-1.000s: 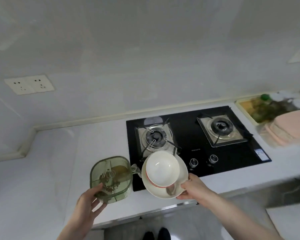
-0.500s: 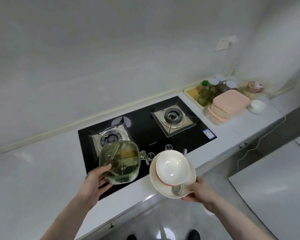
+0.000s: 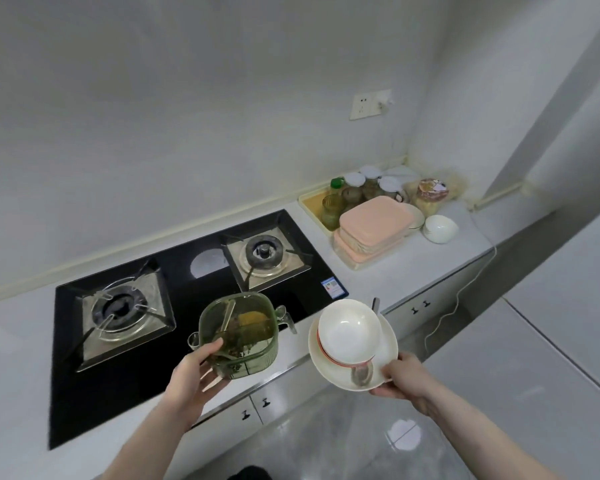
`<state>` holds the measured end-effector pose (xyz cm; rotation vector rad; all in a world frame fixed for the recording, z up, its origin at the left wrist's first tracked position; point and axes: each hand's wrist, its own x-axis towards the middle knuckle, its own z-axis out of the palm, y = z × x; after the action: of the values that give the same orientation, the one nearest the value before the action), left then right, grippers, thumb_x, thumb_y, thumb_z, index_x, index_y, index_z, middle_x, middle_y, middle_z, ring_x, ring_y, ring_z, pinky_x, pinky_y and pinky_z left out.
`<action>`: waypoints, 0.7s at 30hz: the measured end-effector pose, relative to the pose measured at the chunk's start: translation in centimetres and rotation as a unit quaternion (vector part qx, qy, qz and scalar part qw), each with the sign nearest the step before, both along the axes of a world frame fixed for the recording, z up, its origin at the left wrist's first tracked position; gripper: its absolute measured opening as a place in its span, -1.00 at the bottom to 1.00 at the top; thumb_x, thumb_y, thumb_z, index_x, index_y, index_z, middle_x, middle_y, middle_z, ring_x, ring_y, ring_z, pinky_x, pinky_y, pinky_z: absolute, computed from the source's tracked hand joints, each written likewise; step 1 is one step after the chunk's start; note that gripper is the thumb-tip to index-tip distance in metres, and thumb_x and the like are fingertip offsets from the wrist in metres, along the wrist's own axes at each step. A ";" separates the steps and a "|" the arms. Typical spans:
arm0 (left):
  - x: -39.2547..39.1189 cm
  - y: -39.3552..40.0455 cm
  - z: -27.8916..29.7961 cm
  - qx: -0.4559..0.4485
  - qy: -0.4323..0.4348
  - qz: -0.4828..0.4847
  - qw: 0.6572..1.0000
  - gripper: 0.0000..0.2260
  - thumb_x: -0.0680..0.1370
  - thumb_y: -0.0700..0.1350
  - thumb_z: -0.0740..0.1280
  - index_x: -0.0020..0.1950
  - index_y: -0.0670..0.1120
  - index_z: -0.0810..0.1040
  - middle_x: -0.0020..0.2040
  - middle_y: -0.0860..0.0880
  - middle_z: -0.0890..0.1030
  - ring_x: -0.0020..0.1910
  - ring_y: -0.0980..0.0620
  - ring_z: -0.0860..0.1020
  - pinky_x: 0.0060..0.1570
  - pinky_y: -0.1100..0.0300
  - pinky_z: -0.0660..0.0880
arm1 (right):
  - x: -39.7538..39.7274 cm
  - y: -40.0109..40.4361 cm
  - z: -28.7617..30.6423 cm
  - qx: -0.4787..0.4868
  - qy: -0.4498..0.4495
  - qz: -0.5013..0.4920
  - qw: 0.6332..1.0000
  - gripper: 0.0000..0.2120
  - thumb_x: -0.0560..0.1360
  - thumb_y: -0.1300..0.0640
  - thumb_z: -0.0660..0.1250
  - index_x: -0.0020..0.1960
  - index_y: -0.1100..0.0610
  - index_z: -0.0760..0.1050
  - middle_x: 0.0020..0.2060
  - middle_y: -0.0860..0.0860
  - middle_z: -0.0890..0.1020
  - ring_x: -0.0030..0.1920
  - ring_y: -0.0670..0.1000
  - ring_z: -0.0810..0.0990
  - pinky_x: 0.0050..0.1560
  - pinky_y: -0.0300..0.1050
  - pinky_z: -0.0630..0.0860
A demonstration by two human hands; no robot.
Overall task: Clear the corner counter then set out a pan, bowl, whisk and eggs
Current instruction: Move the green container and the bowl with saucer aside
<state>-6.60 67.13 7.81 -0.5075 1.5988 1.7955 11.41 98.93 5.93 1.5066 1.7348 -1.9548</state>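
- Gripping the near side of a translucent green square container with compartments (image 3: 238, 332), the left hand (image 3: 191, 375) is seen with thumb on the rim and fingers curled under the wall; the container is held above the front edge of the black glass two-burner gas hob (image 3: 174, 306).
- Small spoons and dark and yellow contents are seen inside the green container.
- A round cream plate (image 3: 387, 351) is held at its near edge by the right hand (image 3: 400, 375), out beyond the front edge of the white table (image 3: 395, 271).
- A stack of white bowls with a red-rimmed one beneath (image 3: 349, 332) is carried on the plate, and a metal spoon (image 3: 361, 374) lies on the plate beside the stack.
- A pile of pink-lidded clear boxes (image 3: 371, 226) is placed on the table to the right of the hob.
- A yellow tray of jars and bottles (image 3: 310, 202) is set behind the boxes against the wall.
- A small white bowl (image 3: 439, 228) is placed just right of the boxes.
- A white wall socket (image 3: 369, 103) is mounted above the far corner.
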 end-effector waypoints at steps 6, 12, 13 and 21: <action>0.8 7.1 -0.2 -0.007 -0.012 -0.004 1.000 -0.68 0.52 -0.08 0.47 0.23 -0.15 0.59 0.15 -0.18 0.66 0.19 -0.16 0.60 0.27 -0.16 0.54 | 0.3 8.5 -0.8 -0.001 -0.005 -0.042 0.999 -0.70 0.48 0.50 0.08 0.06 0.30 0.49 -0.14 0.25 0.66 -0.19 0.26 0.72 -0.32 0.04 0.69; -3.0 12.8 -1.7 -0.012 -0.015 -0.024 1.000 -0.70 0.49 -0.06 0.50 0.15 -0.16 0.62 0.07 -0.15 0.70 0.07 -0.11 0.63 0.27 -0.16 0.54 | -2.1 15.4 -3.2 -0.008 -0.014 -0.086 0.996 -0.70 0.49 0.50 0.07 0.05 0.29 0.49 -0.10 0.33 0.68 -0.08 0.37 0.71 -0.36 0.06 0.68; -3.8 13.9 -2.2 -0.012 -0.018 -0.028 0.999 -0.70 0.48 -0.05 0.51 0.14 -0.17 0.62 0.06 -0.15 0.71 0.07 -0.11 0.64 0.27 -0.15 0.54 | -2.5 16.7 -3.7 -0.004 -0.020 -0.089 0.996 -0.70 0.48 0.50 0.06 0.05 0.28 0.49 -0.09 0.37 0.68 -0.07 0.39 0.70 -0.34 0.08 0.69; -6.9 20.0 -4.7 -0.012 -0.042 -0.039 0.998 -0.68 0.51 -0.05 0.49 0.19 -0.18 0.64 0.06 -0.13 0.74 0.18 -0.14 0.65 0.32 -0.12 0.51 | -5.2 24.7 -5.8 0.026 -0.058 -0.108 0.992 -0.71 0.45 0.51 0.09 0.02 0.26 0.48 -0.23 0.27 0.65 -0.25 0.28 0.65 -0.18 0.11 0.56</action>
<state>-13.45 87.08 3.13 -0.5179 1.5634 1.6763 6.20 123.63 0.09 1.8568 1.6482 -1.8836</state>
